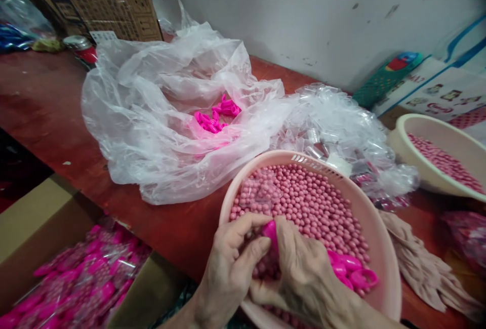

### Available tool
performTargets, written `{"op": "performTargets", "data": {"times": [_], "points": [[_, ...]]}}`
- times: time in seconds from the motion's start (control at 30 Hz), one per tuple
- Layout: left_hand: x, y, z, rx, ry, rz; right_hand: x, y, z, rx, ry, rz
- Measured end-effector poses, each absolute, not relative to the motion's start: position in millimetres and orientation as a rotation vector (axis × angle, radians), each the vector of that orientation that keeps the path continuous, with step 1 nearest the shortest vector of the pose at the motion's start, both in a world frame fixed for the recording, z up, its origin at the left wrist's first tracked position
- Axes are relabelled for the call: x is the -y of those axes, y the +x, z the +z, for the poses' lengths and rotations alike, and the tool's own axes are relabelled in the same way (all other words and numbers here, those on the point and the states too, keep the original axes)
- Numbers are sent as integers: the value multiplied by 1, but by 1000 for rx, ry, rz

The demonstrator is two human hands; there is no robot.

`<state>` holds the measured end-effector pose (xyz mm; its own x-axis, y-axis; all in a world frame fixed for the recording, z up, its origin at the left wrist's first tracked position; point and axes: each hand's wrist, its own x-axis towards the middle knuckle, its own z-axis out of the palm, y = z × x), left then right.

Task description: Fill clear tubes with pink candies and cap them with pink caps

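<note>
Nearest the camera, the left hand (pixel 231 258) and the right hand (pixel 304 273) meet over the near rim of a pink basin (pixel 383 248), which overhangs the near edge of the desk (pixel 49 111). Both hands pinch one small bright pink plastic piece (pixel 271 233), the left thumb and fingers curled on its left side, the right fingers closed over its right side. The basin is filled with small pink beads (pixel 315 202), and a few more bright pink plastic parts (pixel 351 271) lie on the beads just beside the right hand. Farther back on the desk, toward its far edge by the wall, a large clear plastic bag (pixel 152 116) lies open with a small heap of pink caps (pixel 216 116) inside. To its right is a crumpled pile of clear wrappers (pixel 341 126), and at the right edge of the desk stands a cream bowl (pixel 398 141) holding more beads. A beige cloth (pixel 421 268) lies just right of the basin. Below the near edge, on the left, a cardboard box (pixel 34 228) holds packets of pink items (pixel 83 283).
</note>
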<state>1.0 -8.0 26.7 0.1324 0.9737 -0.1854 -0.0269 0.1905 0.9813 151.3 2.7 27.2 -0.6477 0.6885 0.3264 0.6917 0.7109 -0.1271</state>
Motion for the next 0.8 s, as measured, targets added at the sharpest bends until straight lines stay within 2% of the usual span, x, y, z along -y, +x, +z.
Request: {"op": "performTargets", "data": {"times": [0.1,0.37,0.53,0.63,0.8], "points": [[8,1,28,-1178,1130,1006,-3,150,27,2569,-1052,0],[4,2,30,-1130,935,1118,-2,146,28,2154,-1261,468],[1,1,33,-990,900,1029,-1,148,40,2217,-1249,551],[-1,0,34,-952,977,1009,1,146,41,2277,-1276,501],[3,-4,30,-1068,1019,910,3,139,37,2401,-1274,165]]}}
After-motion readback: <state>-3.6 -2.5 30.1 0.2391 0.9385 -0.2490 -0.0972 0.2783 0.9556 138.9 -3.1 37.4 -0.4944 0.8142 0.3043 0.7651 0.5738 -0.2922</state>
